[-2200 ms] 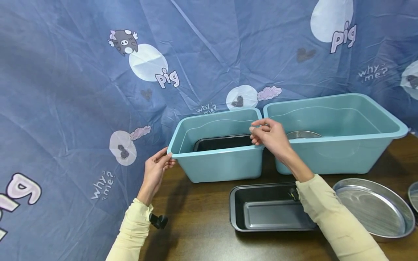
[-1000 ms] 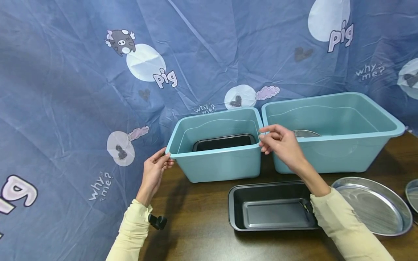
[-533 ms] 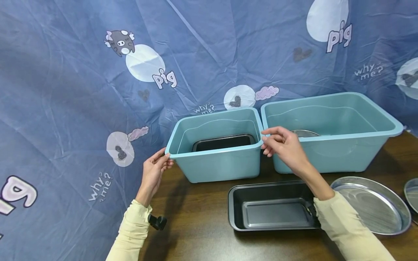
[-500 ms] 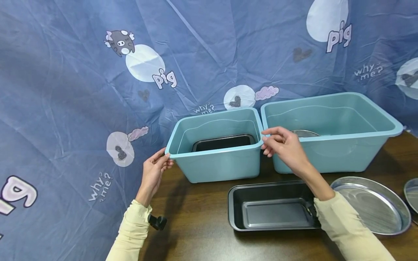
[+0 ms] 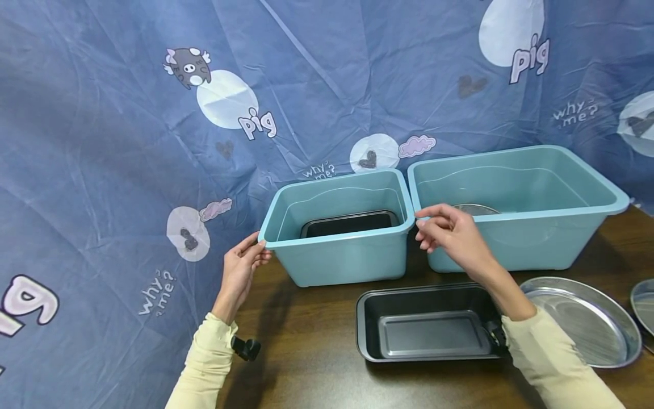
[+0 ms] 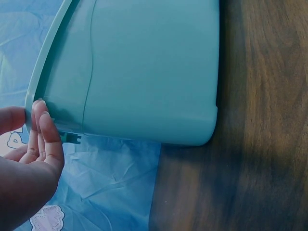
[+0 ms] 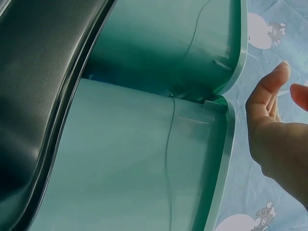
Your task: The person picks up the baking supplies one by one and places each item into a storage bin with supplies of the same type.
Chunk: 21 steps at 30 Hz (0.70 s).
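Observation:
My left hand (image 5: 242, 270) pinches the rim of the left blue plastic tub (image 5: 337, 264) at its near left corner. In the left wrist view the thumb lies outside the rim and the fingers (image 6: 48, 132) curl under it. A dark rectangular baking pan (image 5: 352, 223) sits inside this tub. My right hand (image 5: 452, 236) hovers by the gap between the two tubs, fingers loosely bent, holding nothing. The right wrist view shows its thumb and fingers apart, beside the tub rims. The right blue tub (image 5: 536, 244) holds a round metal pan (image 5: 475, 209), mostly hidden by the front wall.
A dark loaf pan (image 5: 434, 335) lies on the wooden table (image 5: 306, 352) in front of the tubs, partly under my right sleeve. Right of it is a round metal pan (image 5: 587, 329), with another round pan (image 5: 645, 307) at the view's edge. A blue printed cloth (image 5: 306, 85) hangs behind.
My right hand has moved off the left tub's near right corner, rightward and slightly toward me. The left hand keeps its grip on the rim. Both tubs stay where they were.

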{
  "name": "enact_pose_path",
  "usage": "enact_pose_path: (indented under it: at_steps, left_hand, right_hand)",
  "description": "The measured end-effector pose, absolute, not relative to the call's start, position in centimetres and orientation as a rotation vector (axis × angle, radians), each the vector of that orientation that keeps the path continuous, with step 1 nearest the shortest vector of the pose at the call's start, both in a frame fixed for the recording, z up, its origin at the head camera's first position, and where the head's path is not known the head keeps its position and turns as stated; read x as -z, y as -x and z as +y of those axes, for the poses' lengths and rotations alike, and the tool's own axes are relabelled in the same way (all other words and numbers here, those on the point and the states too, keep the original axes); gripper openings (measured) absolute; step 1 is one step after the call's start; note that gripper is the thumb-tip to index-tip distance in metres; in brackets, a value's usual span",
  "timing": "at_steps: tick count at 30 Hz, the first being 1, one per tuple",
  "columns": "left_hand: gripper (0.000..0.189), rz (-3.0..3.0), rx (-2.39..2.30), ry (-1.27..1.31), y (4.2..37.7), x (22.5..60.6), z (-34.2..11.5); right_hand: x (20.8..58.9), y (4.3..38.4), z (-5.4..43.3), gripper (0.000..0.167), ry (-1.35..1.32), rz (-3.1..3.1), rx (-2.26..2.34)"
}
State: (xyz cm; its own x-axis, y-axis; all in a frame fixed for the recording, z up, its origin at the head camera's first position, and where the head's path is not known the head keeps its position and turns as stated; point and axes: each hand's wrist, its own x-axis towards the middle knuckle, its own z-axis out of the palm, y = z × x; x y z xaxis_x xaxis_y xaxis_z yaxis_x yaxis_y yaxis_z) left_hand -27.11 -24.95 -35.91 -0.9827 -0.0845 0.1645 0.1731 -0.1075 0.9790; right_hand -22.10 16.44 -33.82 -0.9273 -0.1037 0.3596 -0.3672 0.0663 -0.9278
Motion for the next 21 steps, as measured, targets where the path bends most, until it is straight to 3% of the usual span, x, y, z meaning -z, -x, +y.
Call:
enact_pose_path:
  at_steps: [12,21]
  left_hand:
    - [0.044,-1.985,2.207,0.103,27.0,35.9,-24.9]
    - [0.045,-1.988,2.208,0.109,26.9,35.8,-24.9]
  right_hand:
    - [34.2,20.8,17.3,0.021,-0.552,-2.192,-1.865]
    - [34.5,19.4,18.6,0.025,-0.515,-2.291,-1.727]
